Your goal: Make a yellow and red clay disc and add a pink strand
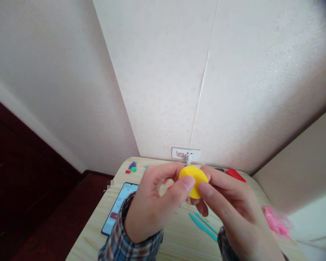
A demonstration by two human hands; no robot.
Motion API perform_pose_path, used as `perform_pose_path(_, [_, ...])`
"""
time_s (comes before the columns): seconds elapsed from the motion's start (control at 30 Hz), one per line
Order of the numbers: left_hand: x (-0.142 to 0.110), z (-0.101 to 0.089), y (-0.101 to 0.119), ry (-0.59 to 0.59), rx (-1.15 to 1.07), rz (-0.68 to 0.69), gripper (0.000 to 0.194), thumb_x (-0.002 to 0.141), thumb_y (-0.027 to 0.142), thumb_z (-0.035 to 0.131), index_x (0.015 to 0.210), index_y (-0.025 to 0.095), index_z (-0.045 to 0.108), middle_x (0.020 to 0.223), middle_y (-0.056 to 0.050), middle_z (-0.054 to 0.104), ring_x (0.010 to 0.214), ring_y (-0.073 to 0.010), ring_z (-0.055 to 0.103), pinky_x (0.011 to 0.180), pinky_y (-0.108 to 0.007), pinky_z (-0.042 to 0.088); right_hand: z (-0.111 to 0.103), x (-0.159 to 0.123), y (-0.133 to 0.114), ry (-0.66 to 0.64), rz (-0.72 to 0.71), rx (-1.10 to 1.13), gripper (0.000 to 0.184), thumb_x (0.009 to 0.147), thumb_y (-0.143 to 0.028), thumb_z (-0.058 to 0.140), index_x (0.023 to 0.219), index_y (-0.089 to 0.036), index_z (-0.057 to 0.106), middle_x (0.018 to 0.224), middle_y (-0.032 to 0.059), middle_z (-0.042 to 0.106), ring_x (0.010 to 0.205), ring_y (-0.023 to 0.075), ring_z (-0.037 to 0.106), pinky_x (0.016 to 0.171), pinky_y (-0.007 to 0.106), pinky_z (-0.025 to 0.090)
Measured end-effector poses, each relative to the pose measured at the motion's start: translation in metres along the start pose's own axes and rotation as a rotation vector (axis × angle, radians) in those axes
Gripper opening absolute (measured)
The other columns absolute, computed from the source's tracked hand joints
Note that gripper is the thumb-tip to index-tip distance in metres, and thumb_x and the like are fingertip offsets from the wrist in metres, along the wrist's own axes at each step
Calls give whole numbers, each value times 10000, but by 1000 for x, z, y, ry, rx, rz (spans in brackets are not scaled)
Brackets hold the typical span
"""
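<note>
Nearest us, a plaid left cuff (130,232) and a right cuff (225,244) frame the bottom of the scene. Past them, the left hand (154,203) and the right hand (237,204) meet over a table (176,243), both closed on one yellow disc (199,175). We see the left thumb laid across its face and the right thumb pressing its lower right part; the fingers reach to its edge and behind, where we cannot follow them all.

The disc is held up off the wood, its broad face tipped toward us. It sits ahead and to the right of the left palm, ahead and to the left of the right. Both hands touch it, so neither is nearer, and its roundish outline gives us no clear long axis.

Below it lie a teal knife (202,226) and a thin stick (206,222), side by side, both slanting down toward the right cuff. A lit phone (119,203) lies beside the left cuff, partly covered by it; pink plastic (275,221) rests right of the right hand.

Farther back, we find small purple (131,166), green (134,169) and red pieces (127,172) at left, and a red packet (235,175) at right. Beyond, a plug (188,158) fills part of a wall socket (175,154).
</note>
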State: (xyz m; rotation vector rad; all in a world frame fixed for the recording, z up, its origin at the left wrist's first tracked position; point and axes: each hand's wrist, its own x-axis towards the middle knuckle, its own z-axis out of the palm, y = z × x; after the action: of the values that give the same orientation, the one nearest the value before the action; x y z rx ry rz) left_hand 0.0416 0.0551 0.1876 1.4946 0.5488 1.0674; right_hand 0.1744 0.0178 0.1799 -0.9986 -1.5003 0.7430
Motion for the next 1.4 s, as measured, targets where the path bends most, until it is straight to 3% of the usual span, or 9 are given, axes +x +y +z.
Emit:
perform_pose_path(0.1, [-2,2,-2,52,79,12,358,856,430,555,633,152,590,578,-7,596,507,-97,534,453,-203,385,-4,-3,4,-7,-4,-61,270,892,-372,499,779,-213,686,565,-1,527,523,121,502,460,217,433])
perform_pose_path(0.27, [-4,3,-4,34,48,31,349,867,424,536,663,161,638,591,-12,625,529,-111,568,452,-207,386,-12,-13,18,-9,46,-97,252,855,-403,559,993,-242,696,757,36,661,572,139,558,471,231,472])
perform_pose_path(0.43, [-2,4,3,-11,25,29,351,870,369,509,590,159,540,520,24,527,456,-68,415,437,-196,312,-10,-13,18,-6,12,-90,207,864,-373,555,907,-247,712,682,19,662,504,117,525,428,205,453])
perform_pose_path(0.6, [0,4,4,46,128,39,364,858,303,479,526,162,434,493,43,366,482,-75,339,475,-216,281,-7,-9,12,-13,-25,-151,293,869,-403,528,722,-224,708,562,16,612,457,119,522,388,202,441])
perform_pose_path(0.67, [0,3,2,35,116,39,367,860,303,480,525,163,427,492,44,359,479,-75,331,473,-214,278,-9,-12,14,-4,-19,-150,263,865,-400,539,791,-232,727,545,14,604,452,125,533,389,206,452])
perform_pose_path(0.87, [0,4,1,-30,-46,32,336,863,344,497,583,159,480,505,31,460,487,-78,417,482,-191,333,-13,-19,23,-76,46,-154,253,847,-387,575,979,-235,728,842,65,709,539,140,594,411,216,482])
perform_pose_path(1.07, [0,3,1,-8,36,43,358,863,314,513,550,145,471,512,30,445,490,-62,394,477,-170,318,-12,-17,18,-44,21,-174,299,869,-420,531,911,-212,742,720,54,691,488,126,554,410,218,464])
perform_pose_path(1.27, [0,6,2,-91,-141,6,386,851,445,546,611,154,466,509,38,445,476,-56,375,472,-153,345,-11,-12,15,-39,19,-164,315,880,-417,516,746,-220,722,561,15,589,471,116,503,399,206,418])
perform_pose_path(1.4, [-1,4,0,-76,-85,-23,378,857,419,560,613,136,500,534,29,470,479,-40,386,444,-135,311,-10,-14,13,14,-18,-118,291,895,-413,497,770,-223,679,559,-1,553,508,116,522,444,201,438])
